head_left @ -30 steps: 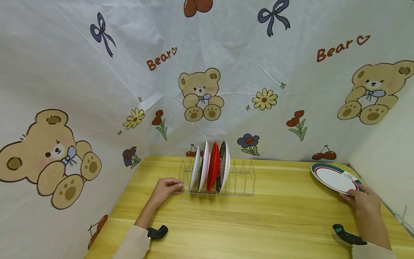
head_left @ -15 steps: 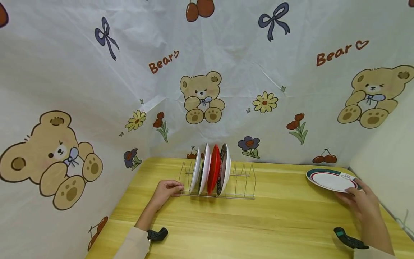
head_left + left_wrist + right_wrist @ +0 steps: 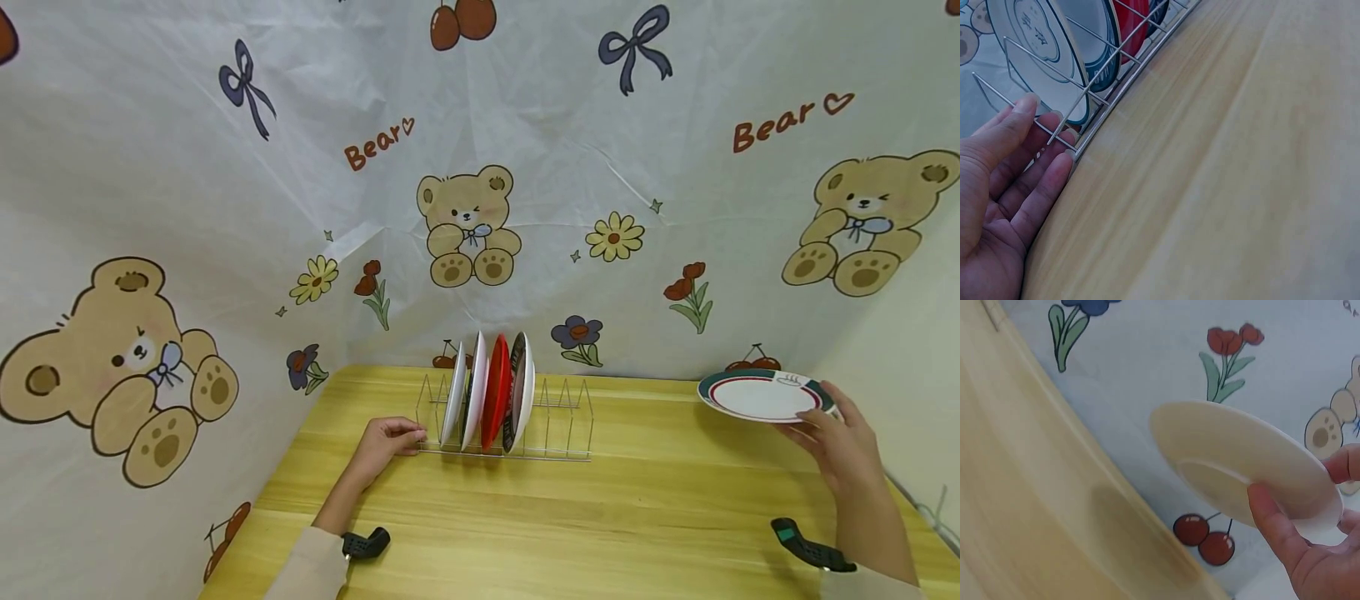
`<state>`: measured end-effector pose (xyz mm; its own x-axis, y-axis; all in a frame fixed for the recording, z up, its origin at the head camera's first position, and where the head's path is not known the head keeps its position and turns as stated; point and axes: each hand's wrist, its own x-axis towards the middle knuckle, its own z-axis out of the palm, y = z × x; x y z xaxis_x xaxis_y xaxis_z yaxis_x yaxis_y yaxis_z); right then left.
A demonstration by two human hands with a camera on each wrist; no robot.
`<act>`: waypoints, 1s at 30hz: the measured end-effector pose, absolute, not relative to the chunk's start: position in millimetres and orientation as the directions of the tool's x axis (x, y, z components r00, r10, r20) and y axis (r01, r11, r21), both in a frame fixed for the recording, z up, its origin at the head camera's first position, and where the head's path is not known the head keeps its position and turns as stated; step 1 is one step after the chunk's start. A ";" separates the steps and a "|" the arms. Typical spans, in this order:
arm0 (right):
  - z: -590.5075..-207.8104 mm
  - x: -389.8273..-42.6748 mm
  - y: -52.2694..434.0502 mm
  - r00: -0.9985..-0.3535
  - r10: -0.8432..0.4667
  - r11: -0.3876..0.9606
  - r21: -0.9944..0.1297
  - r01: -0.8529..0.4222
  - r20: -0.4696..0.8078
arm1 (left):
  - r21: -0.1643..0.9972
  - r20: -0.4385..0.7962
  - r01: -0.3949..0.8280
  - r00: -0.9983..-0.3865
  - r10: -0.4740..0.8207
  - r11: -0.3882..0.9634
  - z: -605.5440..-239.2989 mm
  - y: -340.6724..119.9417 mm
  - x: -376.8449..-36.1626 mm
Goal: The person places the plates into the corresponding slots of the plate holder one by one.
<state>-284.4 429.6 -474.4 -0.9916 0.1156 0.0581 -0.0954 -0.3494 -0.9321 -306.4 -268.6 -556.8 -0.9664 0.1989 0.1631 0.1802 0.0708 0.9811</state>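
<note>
nearest the camera, two cream sleeves [image 3: 311,567] come in at the bottom edge, each with a dark wrist strap. the table [image 3: 645,517] is pale yellow wood with lengthwise grain.

the left hand [image 3: 381,442] rests on the table at the left end of the rack [image 3: 558,429]. its fingers [image 3: 1019,128] are nearly straight and relaxed, with the tips touching the end wires and the base rail; they curl round nothing. in the left wrist view the fingertips lie against the outermost wire loop, just beside the first plate.

the right hand [image 3: 843,450] is raised over the table's right side, well apart from the rack. it holds the plate [image 3: 761,396] by its near rim: the thumb lies on one face and the fingers wrap under the other, a firm pinch on the edge. the plate is off the table, roughly level and slightly tilted, white inside with a red ring and a green band at the rim. the right wrist view shows its plain cream underside [image 3: 1241,469] with the thumb [image 3: 1272,525] pressed on it.

further back, the wire rack stands near the table's far edge. four plates stand upright in its left slots: two white plates [image 3: 465,392], a red plate [image 3: 495,387] and a dark plate [image 3: 517,383]. the right slots hold only bare wire.

behind everything hangs a white sheet [image 3: 225,208] printed with bears, flowers, bows and cherries.
</note>
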 end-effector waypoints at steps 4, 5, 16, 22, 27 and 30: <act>-461.2 -284.5 418.9 -0.990 0.084 -0.342 -0.929 -0.139 0.117 | 0.982 0.162 0.178 -0.967 0.198 0.067 -557.0 -269.2 -306.6; -458.5 -284.5 416.0 -0.988 0.077 -0.343 -0.927 -0.149 0.131 | 0.982 0.162 0.178 -0.967 0.199 0.066 -557.2 -269.6 -306.7; -435.6 -282.3 387.2 -0.967 -0.031 -0.379 -0.898 -0.222 0.252 | 0.982 0.160 0.176 -0.966 0.202 0.067 -557.9 -269.7 -307.7; -424.6 -280.3 370.2 -0.960 -0.041 -0.341 -0.907 -0.248 0.278 | 0.978 0.177 0.196 -0.963 0.206 0.077 -557.5 -269.4 -308.4; -415.2 -277.6 356.0 -0.960 -0.056 -0.323 -0.915 -0.244 0.275 | 0.979 0.177 0.194 -0.963 0.206 0.069 -557.9 -269.7 -307.9; -410.2 -275.9 347.9 -0.959 -0.072 -0.315 -0.919 -0.239 0.274 | 0.980 0.172 0.189 -0.964 0.203 0.067 -558.0 -269.4 -307.6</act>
